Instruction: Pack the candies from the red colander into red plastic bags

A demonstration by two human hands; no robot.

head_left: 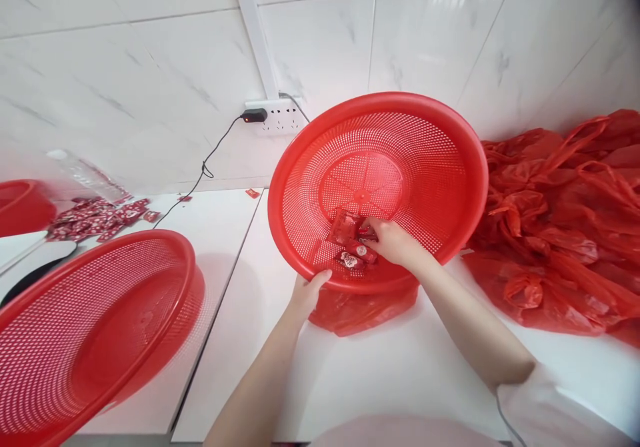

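A red plastic mesh basket (377,102) is tilted towards me above the white table. My left hand (307,294) grips its near rim, thumb over the edge and the other fingers hidden beneath. Inside, several small red packets (345,227) lie against the near wall, one of them with a white print. My right hand (393,240) reaches over the rim into the basket, its fingers curled in among these packets and closed on one; the fingertips are partly hidden. Below the basket, a red plastic bag (345,317) rests on the table.
A second red basket (193,280) stands at left. Behind it are a heap of small red packets (95,217) and a clear bottle (85,170). Red plastic bags (550,234) pile up at right. A black cable (203,170) runs from the wall socket strip (283,117).
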